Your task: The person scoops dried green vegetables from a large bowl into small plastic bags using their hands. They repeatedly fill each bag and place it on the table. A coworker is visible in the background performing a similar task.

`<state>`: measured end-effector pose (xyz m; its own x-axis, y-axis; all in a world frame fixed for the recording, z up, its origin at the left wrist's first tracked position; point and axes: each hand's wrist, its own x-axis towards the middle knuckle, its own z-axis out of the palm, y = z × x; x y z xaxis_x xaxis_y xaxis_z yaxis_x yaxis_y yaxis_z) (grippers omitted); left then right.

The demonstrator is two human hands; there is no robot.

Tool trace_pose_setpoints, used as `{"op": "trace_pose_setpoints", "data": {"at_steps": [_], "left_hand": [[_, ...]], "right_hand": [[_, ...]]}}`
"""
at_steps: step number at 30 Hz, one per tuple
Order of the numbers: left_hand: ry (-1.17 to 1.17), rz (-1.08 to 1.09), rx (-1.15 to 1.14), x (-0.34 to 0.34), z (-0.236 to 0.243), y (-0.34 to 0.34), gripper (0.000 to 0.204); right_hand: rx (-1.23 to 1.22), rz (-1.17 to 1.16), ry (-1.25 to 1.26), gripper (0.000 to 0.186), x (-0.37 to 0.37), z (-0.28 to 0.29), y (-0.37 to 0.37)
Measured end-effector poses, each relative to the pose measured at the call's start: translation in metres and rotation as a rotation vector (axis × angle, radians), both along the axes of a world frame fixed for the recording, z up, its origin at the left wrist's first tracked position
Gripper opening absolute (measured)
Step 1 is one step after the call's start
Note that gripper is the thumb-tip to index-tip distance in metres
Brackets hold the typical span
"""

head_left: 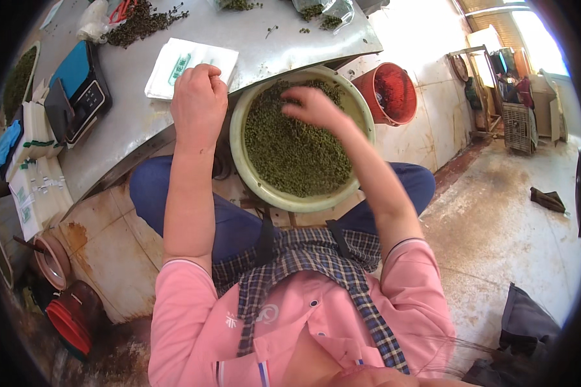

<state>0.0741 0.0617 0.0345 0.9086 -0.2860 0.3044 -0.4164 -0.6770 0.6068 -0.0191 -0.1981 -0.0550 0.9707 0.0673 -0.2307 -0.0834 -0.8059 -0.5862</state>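
Observation:
My left hand [201,97] is at the near edge of a stack of white bags [164,64] with green print, lying on the metal table. Its fingers are curled under, and whatever they hold is hidden. Below the table's edge stands a wide pale-green basin [240,158] full of small round green berries [295,158], which look like green peppercorns. Over the far part of the basin is my right hand [310,106], fingers bent and apart, with nothing visible in them.
A digital scale [87,103] and more bag stacks [42,187] are at the left. Dark stalks [142,29], red-handled scissors [122,9] and filled clear bags [326,13] lie along the far part of the metal table [271,51]. Right of the basin stands a red bucket [403,97].

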Motion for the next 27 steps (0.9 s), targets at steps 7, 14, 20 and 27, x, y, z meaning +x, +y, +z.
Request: {"op": "trace_pose_setpoints", "data": {"at_steps": [7,14,20,27], "left_hand": [[0.109,0.081,-0.08,0.002,0.0,0.008,0.013],[0.165,0.069,-0.245,0.0,0.02,0.01,0.032],[0.464,-0.146,-0.584,-0.002,0.034,0.014,0.029],[0.517,-0.418,-0.284,-0.024,0.004,-0.008,0.019]], "right_hand": [[-0.118,-0.037,-0.176,0.041,-0.112,-0.013,0.037],[-0.381,-0.264,-0.049,0.13,-0.142,-0.027,0.041],[-0.325,-0.111,-0.219,0.094,-0.07,-0.032,0.072],[-0.175,-0.172,-0.35,0.054,-0.078,-0.048,0.053]]}}
